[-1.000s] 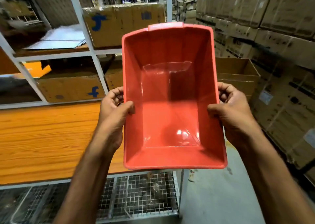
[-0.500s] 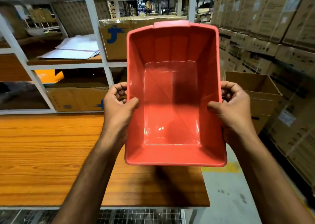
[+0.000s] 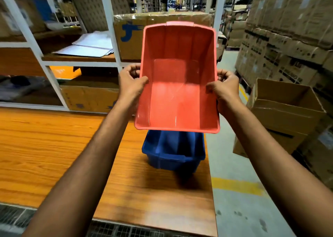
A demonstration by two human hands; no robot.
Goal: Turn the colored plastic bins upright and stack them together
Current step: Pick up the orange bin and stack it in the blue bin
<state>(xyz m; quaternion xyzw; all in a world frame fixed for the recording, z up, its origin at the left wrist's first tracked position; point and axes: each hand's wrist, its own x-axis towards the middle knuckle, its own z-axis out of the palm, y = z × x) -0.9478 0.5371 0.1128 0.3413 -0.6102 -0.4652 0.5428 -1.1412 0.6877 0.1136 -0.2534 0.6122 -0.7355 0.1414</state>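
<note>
I hold a red plastic bin (image 3: 177, 85) in the air with its open side facing me, tilted a little. My left hand (image 3: 130, 84) grips its left rim, thumb inside the bin. My right hand (image 3: 226, 88) grips its right rim the same way. Below the red bin a blue plastic bin (image 3: 173, 152) stands upright on the wooden table (image 3: 54, 155) near the table's right edge; the red bin hides its far part. The two bins are apart.
Behind the table stands a white metal rack (image 3: 52, 76) with cardboard boxes and white sheets. An open cardboard box (image 3: 284, 108) sits on the floor at the right, before tall stacks of cartons. A yellow line marks the floor.
The view has tipped down and the red bin has moved away from me, over the table. The blue bin has come into sight beneath it. Both hands keep their grip.
</note>
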